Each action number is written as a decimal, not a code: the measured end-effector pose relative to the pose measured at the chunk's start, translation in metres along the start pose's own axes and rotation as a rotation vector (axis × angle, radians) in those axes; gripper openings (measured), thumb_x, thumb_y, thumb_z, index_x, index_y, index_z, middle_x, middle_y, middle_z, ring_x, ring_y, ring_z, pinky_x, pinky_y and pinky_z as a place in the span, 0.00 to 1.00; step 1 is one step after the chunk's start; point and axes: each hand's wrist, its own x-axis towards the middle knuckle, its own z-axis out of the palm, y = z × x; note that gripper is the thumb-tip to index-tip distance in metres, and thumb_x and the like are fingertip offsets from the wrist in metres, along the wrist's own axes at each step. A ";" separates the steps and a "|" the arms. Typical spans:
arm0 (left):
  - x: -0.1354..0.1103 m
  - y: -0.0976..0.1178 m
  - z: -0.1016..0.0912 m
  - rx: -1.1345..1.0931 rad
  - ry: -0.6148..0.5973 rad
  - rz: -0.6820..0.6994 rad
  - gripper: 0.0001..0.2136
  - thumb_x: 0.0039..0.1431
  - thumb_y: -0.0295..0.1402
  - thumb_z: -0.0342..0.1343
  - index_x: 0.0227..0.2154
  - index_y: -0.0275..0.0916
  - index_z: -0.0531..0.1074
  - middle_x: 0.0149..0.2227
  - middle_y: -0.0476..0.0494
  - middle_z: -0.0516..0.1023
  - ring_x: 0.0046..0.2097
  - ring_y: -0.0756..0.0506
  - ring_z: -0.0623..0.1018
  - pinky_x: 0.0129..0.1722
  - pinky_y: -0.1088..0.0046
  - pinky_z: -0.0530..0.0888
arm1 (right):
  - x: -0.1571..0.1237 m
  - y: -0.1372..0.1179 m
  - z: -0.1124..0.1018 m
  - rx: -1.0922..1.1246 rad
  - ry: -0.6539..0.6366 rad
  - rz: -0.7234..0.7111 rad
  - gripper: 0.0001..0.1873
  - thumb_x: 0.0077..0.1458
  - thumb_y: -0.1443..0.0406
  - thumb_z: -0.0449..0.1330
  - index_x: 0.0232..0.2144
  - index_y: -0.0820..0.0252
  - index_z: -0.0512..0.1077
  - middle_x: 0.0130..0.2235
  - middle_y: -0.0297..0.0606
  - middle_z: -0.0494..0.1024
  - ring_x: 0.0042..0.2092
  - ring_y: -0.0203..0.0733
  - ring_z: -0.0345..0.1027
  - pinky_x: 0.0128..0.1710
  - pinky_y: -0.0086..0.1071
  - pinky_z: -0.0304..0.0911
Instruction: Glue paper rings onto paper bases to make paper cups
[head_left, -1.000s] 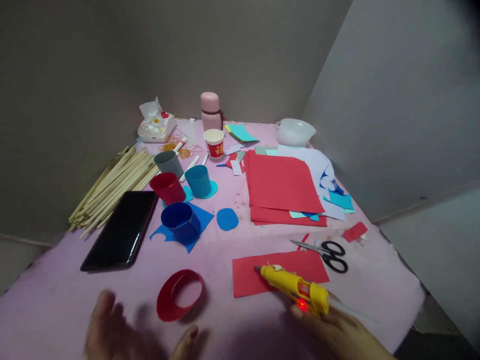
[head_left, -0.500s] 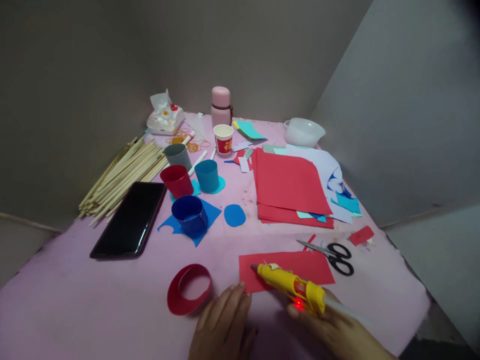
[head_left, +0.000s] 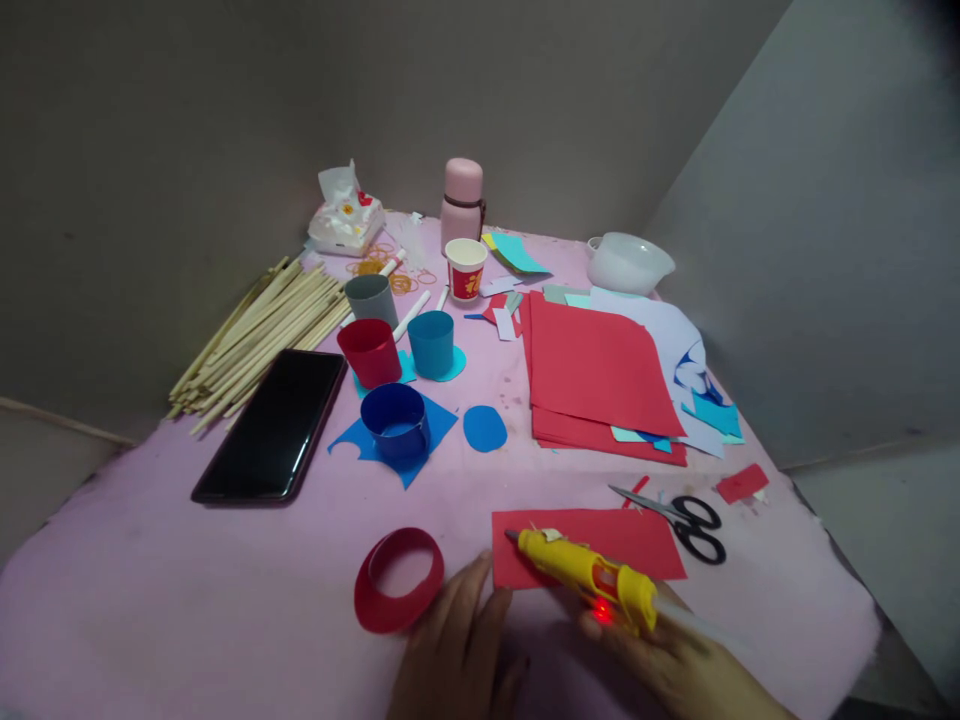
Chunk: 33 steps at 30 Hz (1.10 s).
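My right hand [head_left: 649, 645] is wrapped round a yellow hot glue gun [head_left: 589, 570] with a red light glowing and a clear glue stick poking from its back. Its nozzle points left, over the left end of a red paper rectangle [head_left: 637, 537]; whether it touches cannot be told. My left hand [head_left: 454, 640] lies with fingers stretched on the cloth, fingertips at the rectangle's lower left corner. Close to the left of those fingers is a red paper ring [head_left: 367, 597]. Black-handled scissors [head_left: 679, 518] lie just beyond the rectangle's right end.
Blue [head_left: 394, 425], red [head_left: 369, 355], teal [head_left: 431, 345] and grey paper cylinders [head_left: 373, 298] stand beyond a blue disc [head_left: 485, 428]. Left are a phone [head_left: 274, 425] and wooden sticks [head_left: 262, 335]. Red sheets [head_left: 600, 365], a white bowl [head_left: 630, 263] and a pink flask [head_left: 463, 205] lie farther back.
The view has shifted slightly, so the tabletop things sit farther right. The glue gun's nozzle is now nearer the rectangle's left edge. My left fingers have spread a little.
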 end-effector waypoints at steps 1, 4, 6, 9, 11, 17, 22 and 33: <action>0.000 0.000 0.000 -0.005 0.005 -0.008 0.15 0.62 0.37 0.45 0.46 0.35 0.67 0.48 0.34 0.78 0.47 0.41 0.79 0.41 0.68 0.77 | 0.000 0.000 0.000 -0.005 0.006 0.003 0.22 0.58 0.56 0.57 0.56 0.43 0.67 0.58 0.29 0.70 0.62 0.50 0.56 0.63 0.44 0.51; -0.001 -0.001 -0.001 -0.037 0.000 -0.054 0.15 0.63 0.37 0.43 0.47 0.36 0.66 0.47 0.35 0.78 0.46 0.42 0.79 0.40 0.69 0.77 | 0.001 0.000 0.001 -0.017 0.025 0.010 0.22 0.58 0.55 0.56 0.55 0.44 0.68 0.58 0.30 0.71 0.62 0.51 0.57 0.63 0.44 0.51; -0.003 -0.001 0.000 -0.059 -0.034 -0.110 0.15 0.64 0.37 0.43 0.48 0.36 0.65 0.46 0.36 0.78 0.45 0.43 0.79 0.38 0.69 0.77 | 0.003 0.002 0.001 -0.025 0.022 -0.007 0.22 0.57 0.55 0.57 0.54 0.44 0.69 0.57 0.30 0.72 0.61 0.52 0.59 0.62 0.43 0.54; -0.006 0.001 0.001 -0.085 -0.067 -0.175 0.15 0.65 0.37 0.43 0.50 0.37 0.64 0.46 0.37 0.78 0.44 0.44 0.79 0.37 0.69 0.77 | 0.005 0.004 0.000 -0.047 0.008 -0.037 0.23 0.57 0.56 0.57 0.55 0.42 0.67 0.57 0.30 0.72 0.60 0.52 0.61 0.61 0.43 0.57; -0.004 0.002 -0.002 -0.129 -0.086 -0.237 0.14 0.65 0.36 0.43 0.49 0.37 0.65 0.43 0.39 0.79 0.42 0.44 0.80 0.37 0.67 0.75 | 0.004 0.005 0.000 -0.059 0.008 -0.033 0.22 0.58 0.57 0.56 0.56 0.41 0.66 0.58 0.29 0.71 0.61 0.50 0.59 0.62 0.44 0.54; 0.024 0.006 -0.022 -0.293 -0.377 -0.516 0.13 0.65 0.29 0.40 0.32 0.43 0.70 0.30 0.49 0.79 0.33 0.46 0.79 0.31 0.69 0.69 | 0.003 0.010 0.002 -0.070 0.002 0.002 0.23 0.59 0.55 0.55 0.57 0.39 0.64 0.60 0.27 0.68 0.62 0.51 0.58 0.61 0.44 0.54; 0.032 0.005 -0.020 -0.273 -0.469 -0.657 0.15 0.67 0.37 0.40 0.30 0.44 0.70 0.27 0.52 0.78 0.29 0.48 0.79 0.23 0.73 0.63 | 0.006 0.010 0.003 -0.045 -0.009 -0.008 0.24 0.59 0.56 0.56 0.58 0.42 0.63 0.60 0.30 0.67 0.61 0.49 0.59 0.61 0.44 0.54; 0.039 0.007 -0.018 -0.311 -0.474 -0.701 0.14 0.65 0.38 0.44 0.26 0.45 0.70 0.26 0.54 0.79 0.30 0.48 0.79 0.26 0.72 0.62 | 0.011 -0.002 0.003 0.020 -0.015 -0.019 0.21 0.58 0.57 0.57 0.55 0.44 0.68 0.56 0.30 0.73 0.60 0.47 0.62 0.61 0.38 0.57</action>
